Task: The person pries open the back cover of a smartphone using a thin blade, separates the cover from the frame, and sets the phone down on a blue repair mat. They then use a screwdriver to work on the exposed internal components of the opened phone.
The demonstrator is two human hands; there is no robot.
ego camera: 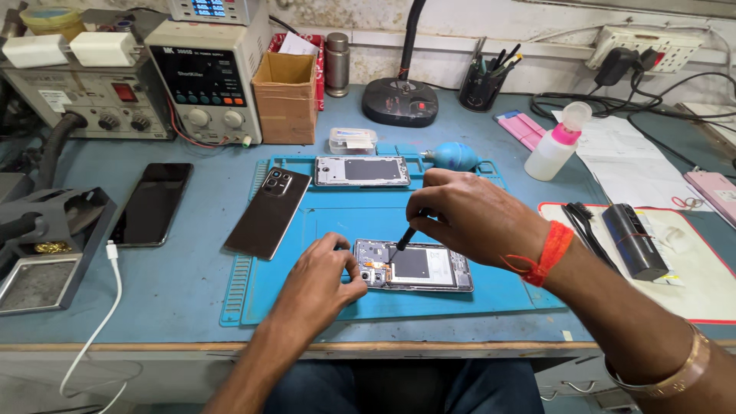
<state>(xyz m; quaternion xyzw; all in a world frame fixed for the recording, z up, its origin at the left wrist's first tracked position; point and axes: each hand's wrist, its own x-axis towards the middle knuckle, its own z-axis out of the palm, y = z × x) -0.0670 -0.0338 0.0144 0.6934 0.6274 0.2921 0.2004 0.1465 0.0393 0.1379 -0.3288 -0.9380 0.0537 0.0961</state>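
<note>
Head view shows an opened phone (414, 267) lying flat on a blue work mat (322, 230) near the front edge of the counter (184, 284). The left hand (326, 276) rests on the mat with fingers curled, pressing against the phone's left end. The right hand (468, 215) pinches a thin black tool (404, 239), its tip touching the phone's inner parts. Farther back on the mat lie a dark back cover (270, 211) and a phone frame (362, 171). A white squeeze bottle (558, 144) stands well apart to the right.
</note>
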